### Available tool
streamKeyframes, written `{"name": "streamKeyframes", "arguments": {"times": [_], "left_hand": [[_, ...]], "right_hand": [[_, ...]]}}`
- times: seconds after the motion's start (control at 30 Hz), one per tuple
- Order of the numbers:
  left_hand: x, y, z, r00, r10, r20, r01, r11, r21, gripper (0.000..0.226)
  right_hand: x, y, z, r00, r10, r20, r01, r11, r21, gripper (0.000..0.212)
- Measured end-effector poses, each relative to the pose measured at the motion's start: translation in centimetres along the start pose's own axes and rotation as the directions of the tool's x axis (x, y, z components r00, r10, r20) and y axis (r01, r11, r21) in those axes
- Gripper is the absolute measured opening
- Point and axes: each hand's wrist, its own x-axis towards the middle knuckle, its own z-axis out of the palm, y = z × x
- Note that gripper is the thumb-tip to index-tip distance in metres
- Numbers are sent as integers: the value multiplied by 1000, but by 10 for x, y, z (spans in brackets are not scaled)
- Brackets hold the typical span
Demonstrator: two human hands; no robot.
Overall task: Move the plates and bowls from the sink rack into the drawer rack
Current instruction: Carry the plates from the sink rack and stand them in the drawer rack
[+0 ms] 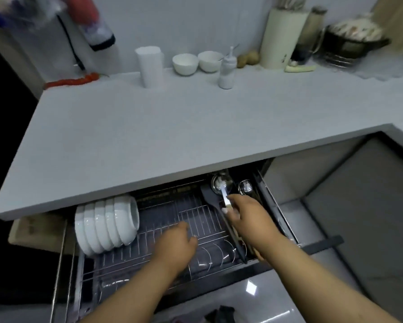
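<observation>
The drawer rack [195, 217] is pulled out below the counter, a wire grid over a dark tray. Several white bowls [107, 226] stand on edge in a row at its left end. My left hand [176, 244] rests on the wires in the middle of the rack, fingers curled down, with nothing seen in it. My right hand [247, 214] pinches the handle of a metal ladle [222, 186] over the rack's right side. A black spatula [209, 194] lies beside the ladle. The sink rack is out of view.
The grey counter [172, 136] overhangs the drawer's back. Two white bowls [197, 62], a white cup [149, 66], a squeeze bottle [227, 71] and a cream canister [281, 37] stand along the wall. A second ladle [246, 187] lies at the drawer's right edge.
</observation>
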Motion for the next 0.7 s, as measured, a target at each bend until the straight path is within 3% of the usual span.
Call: {"name": "streamKeyframes", "arguments": {"times": [0.13, 0.27, 0.7], "left_hand": [[8, 58, 17, 997, 66, 48, -65, 998, -19, 21], [16, 126, 39, 986, 143, 85, -142, 990, -26, 14], [26, 371, 132, 899, 436, 51, -435, 900, -15, 36]], "right_hand": [[-22, 43, -47, 990, 39, -136, -50, 996, -78, 49], [-49, 98, -95, 954, 136, -268, -155, 987, -51, 54], [-134, 275, -230, 775, 337, -535, -330, 937, 111, 45]]}}
